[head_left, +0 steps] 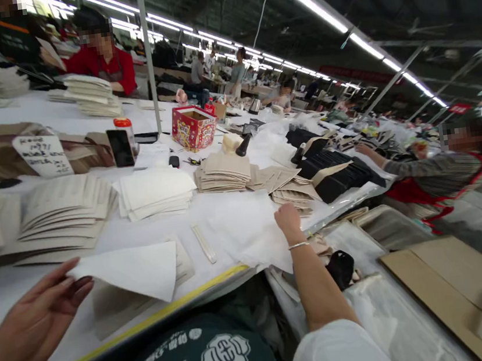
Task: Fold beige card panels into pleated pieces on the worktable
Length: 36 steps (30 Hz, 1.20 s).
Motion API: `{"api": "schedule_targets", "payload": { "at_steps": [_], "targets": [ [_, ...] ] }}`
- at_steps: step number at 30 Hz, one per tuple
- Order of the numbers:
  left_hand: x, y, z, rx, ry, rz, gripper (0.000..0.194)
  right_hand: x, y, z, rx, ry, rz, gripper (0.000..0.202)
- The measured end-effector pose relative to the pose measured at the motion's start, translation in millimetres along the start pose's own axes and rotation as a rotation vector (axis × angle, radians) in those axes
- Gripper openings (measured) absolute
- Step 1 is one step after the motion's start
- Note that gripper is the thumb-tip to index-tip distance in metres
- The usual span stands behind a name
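My left hand (pixel 42 316) pinches the corner of a white sheet (pixel 135 269) between thumb and fingers and lifts it in a curve. Below that sheet, flat pale pieces (pixel 120 306) lie near the yellow table edge. My right hand (pixel 287 218), with a bracelet at its wrist, is closed beside a pile of beige pieces (pixel 292 189). Its fingers face away, so anything inside them is hidden. A thin translucent white sheet (pixel 246 221) spreads on the table just left of it. Between my hands lies a narrow pale strip (pixel 205 243).
Stacks of white pieces (pixel 154 191) and cream pieces (pixel 64 214) stand ahead, with a phone (pixel 120 147) and a red patterned box (pixel 194 127) behind. Black pieces (pixel 336 171) are piled at right. Plastic-lined bins and cardboard (pixel 451 283) sit lower right. A co-worker (pixel 437 174) reaches in from the right.
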State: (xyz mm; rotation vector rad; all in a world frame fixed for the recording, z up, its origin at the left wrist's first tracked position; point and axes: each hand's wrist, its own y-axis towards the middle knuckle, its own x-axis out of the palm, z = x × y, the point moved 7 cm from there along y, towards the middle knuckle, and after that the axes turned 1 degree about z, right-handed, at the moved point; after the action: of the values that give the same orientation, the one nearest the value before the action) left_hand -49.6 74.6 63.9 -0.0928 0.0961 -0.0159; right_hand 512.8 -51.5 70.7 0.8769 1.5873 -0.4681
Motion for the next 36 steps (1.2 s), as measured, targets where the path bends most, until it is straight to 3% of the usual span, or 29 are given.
{"api": "schedule_targets", "payload": {
  "at_steps": [1, 3, 6, 8, 10, 13, 16, 18, 19, 21, 24, 26, 29, 32, 34, 36],
  "targets": [
    [8.3, -4.8, 2.8, -0.085, -0.090, -0.021, 0.019, 2.1, -3.8, 4.0, 0.001, -0.002, 0.003, 0.029],
    [22.1, -12.8, 14.7, -0.129, -0.178, -0.045, 0.025, 4.4, -18.1, -8.1, -0.071, 0.055, 0.027, 0.036],
    [38.3, -21.6, 35.9, -0.034, -0.061, -0.123, 0.046, 1.9, -63.1, -74.4, -0.402, 0.326, 0.010, 0.044],
    [45.7, -27.8, 58.9, 0.177, 0.166, -0.131, 0.044, -4.8, -109.8, -131.7, -0.672, 0.558, -0.083, 0.056],
    [55.3, -40.6, 92.3, 0.515, 0.439, -0.090, 0.030, -11.7, -159.2, -182.7, -0.879, 0.713, -0.218, 0.074],
    [76.4, -76.5, 141.0, 1.054, 0.717, -0.085, 0.022, -17.8, -210.1, -234.0, -0.988, 0.832, -0.367, 0.089],
    [81.3, -112.2, 176.7, 1.390, 0.857, 0.004, 0.023, -22.1, -222.6, -255.9, -0.949, 0.922, -0.428, 0.047],
    [71.4, -125.4, 195.0, 1.442, 0.865, 0.138, 0.022, -28.9, -217.9, -257.3, -0.919, 1.012, -0.481, 0.019],
    [64.4, -127.4, 201.3, 1.423, 0.836, 0.176, 0.020, -33.7, -214.0, -255.1, -0.908, 1.072, -0.523, 0.013],
    [51.7, -121.2, 205.4, 1.328, 0.743, 0.137, 0.016, -43.2, -206.4, -247.2, -0.875, 1.215, -0.661, 0.007],
    [38.2, -89.9, 188.8, 1.017, 0.661, 0.010, 0.015, -44.4, -206.8, -234.8, -0.744, 1.429, -1.056, 0.020],
    [26.2, -67.1, 162.4, 0.701, 0.591, 0.047, 0.019, -36.6, -214.1, -226.5, -0.594, 1.576, -1.279, 0.036],
    [20.0, -57.0, 99.0, 0.185, 0.288, 0.035, 0.030, -11.7, -231.4, -214.2, -0.374, 1.753, -1.397, 0.053],
    [33.5, -80.0, 34.6, -0.216, -0.112, -0.093, 0.050, 23.7, -263.6, -204.4, -0.272, 1.678, -1.521, 0.058],
    [36.9, -99.9, 7.0, -0.367, -0.284, -0.132, 0.067, 46.6, -281.4, -197.8, -0.237, 1.512, -1.570, 0.053],
    [35.8, -115.8, -11.9, -0.495, -0.360, -0.169, 0.077, 62.8, -284.9, -192.4, -0.218, 1.365, -1.523, 0.048]
  ]
}}
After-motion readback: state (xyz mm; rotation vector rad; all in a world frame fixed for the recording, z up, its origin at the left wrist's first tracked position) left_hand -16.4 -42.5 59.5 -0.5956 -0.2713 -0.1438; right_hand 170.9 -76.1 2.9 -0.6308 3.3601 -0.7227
